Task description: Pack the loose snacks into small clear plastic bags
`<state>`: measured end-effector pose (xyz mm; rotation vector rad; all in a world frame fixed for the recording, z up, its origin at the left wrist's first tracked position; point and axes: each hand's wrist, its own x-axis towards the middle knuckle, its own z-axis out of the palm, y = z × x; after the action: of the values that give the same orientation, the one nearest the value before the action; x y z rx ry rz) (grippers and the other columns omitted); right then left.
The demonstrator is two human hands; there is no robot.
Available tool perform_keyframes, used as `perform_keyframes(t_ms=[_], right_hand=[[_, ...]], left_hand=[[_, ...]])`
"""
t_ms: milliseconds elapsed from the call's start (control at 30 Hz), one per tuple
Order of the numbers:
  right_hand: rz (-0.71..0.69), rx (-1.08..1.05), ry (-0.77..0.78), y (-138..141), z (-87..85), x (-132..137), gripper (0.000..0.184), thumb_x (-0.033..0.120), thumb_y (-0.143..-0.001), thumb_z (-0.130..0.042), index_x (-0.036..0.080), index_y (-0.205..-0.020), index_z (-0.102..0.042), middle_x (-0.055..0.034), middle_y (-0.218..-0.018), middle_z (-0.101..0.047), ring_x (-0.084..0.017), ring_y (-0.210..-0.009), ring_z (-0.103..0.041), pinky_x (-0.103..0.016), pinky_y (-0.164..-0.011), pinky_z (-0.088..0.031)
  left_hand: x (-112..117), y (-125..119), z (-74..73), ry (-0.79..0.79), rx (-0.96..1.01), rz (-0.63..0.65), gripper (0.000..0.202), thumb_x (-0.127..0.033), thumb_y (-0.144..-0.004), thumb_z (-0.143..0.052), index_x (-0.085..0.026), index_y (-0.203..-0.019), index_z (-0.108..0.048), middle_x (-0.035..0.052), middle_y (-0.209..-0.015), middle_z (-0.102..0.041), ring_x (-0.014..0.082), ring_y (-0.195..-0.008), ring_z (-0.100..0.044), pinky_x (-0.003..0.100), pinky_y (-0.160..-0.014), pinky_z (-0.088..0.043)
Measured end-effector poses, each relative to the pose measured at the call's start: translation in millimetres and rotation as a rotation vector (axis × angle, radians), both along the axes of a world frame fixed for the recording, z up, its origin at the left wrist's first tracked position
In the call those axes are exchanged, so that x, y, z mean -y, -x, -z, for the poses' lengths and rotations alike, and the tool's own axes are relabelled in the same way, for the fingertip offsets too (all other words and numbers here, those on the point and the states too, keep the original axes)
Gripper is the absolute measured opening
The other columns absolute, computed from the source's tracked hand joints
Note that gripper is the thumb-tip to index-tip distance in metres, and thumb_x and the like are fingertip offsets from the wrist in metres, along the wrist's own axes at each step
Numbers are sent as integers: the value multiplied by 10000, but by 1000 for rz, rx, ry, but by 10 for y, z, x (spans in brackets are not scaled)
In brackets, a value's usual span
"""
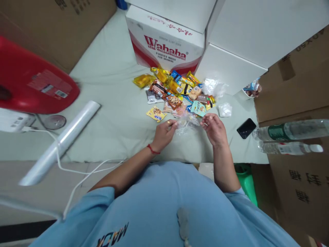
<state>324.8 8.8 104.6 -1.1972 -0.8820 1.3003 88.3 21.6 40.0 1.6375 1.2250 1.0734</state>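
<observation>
My left hand (164, 133) and my right hand (215, 128) both pinch a thin clear plastic bag (187, 122), stretched between them just above the pale green sheet (115, 103). A red cord circles my left wrist. Right behind the bag lies a pile of small snack packets (177, 91): yellow, orange, brown and teal wrappers, with a cookie packet (156, 114) nearest my left hand and a teal packet (198, 108) nearest my right.
A white and red Wahaha carton (164, 43) and white boxes stand behind the pile. A black phone (246, 128) and two water bottles (290, 137) lie at right beside cardboard boxes. A roll of film (61, 140), a red object and white cables sit at left.
</observation>
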Motion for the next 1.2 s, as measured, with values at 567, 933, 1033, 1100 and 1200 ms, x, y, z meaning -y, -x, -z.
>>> perform_keyframes(t_ms=[567,933,1033,1100,1200], right_hand=[[-327,137,248,679,479,56,480,620,-811,-796,249,-1091,-676,-23,-927,-702,-192,-840,-656,-275,-620,-554],[-252,-15,268,1011,635,70,352,469,-678,-862,211,-854,-700,43,-685,-648,-108,-585,-520,-238,-579,-408],[-220,59,224,849,552,77,361,501,-710,-857,221,-903,-735,9,-778,-721,-149,-676,-605,-274,-664,-484],[-134,91,201,660,501,81,377,512,-716,-871,229,-931,-745,1,-821,-741,-157,-711,-625,-281,-693,-506],[-8,116,215,315,464,107,400,520,-705,-893,235,-942,-742,9,-819,-728,-142,-694,-603,-258,-648,-484]], left_hand=[[418,468,86,162,204,-283,404,-591,-892,-715,-206,-1010,-696,8,-857,-669,154,-788,-605,277,-772,-498],[277,293,101,489,415,-312,490,-554,-757,-814,-201,-1045,-634,20,-902,-679,154,-759,-639,243,-603,-462],[180,306,133,494,438,-278,360,-463,-679,-840,-186,-835,-672,-8,-765,-657,128,-682,-571,251,-639,-448],[145,358,151,488,464,-299,329,-442,-660,-850,-185,-773,-679,-25,-710,-638,116,-654,-538,250,-640,-427],[120,487,166,533,488,-290,351,-430,-628,-897,-184,-756,-683,-26,-703,-651,120,-660,-553,247,-634,-417]])
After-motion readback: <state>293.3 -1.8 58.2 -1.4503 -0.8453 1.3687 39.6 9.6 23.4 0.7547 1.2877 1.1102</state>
